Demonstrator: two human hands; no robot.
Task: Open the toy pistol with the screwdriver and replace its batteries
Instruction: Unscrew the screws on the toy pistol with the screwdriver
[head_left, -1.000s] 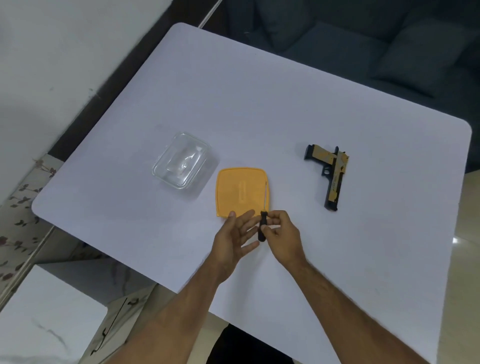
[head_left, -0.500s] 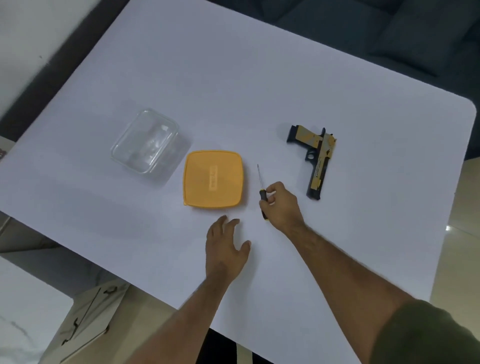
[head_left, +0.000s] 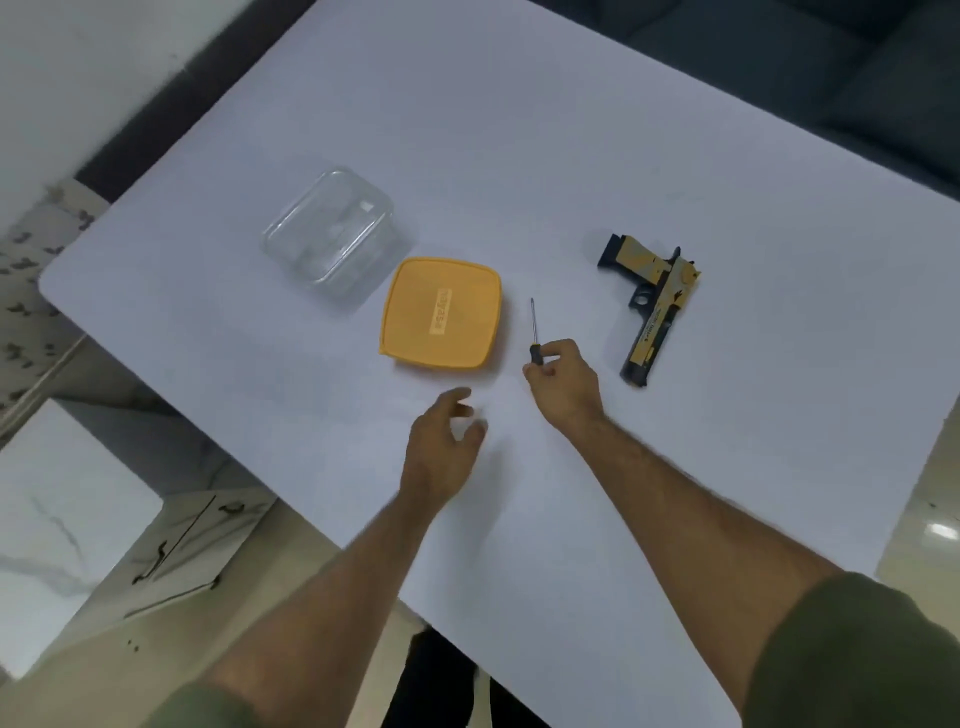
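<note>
While your arms reach over the white table (head_left: 571, 130), everything sits beyond your fingertips: the clear container (head_left: 328, 232) lies far off ahead of your left hand (head_left: 441, 447), with its orange lid (head_left: 441, 314) nearer, just ahead of that hand, likely set aside once the tool came out. Your left hand hovers loose and empty, fingers slack and blurred. The toy pistol (head_left: 652, 309), black with tan-yellow patches, lies flat just to the outer side of your right hand (head_left: 563, 382), untouched, muzzle toward you. Your right hand pinches the black handle of the screwdriver (head_left: 533, 338), its thin shaft pointing away, probably readied for the pistol's screws.
</note>
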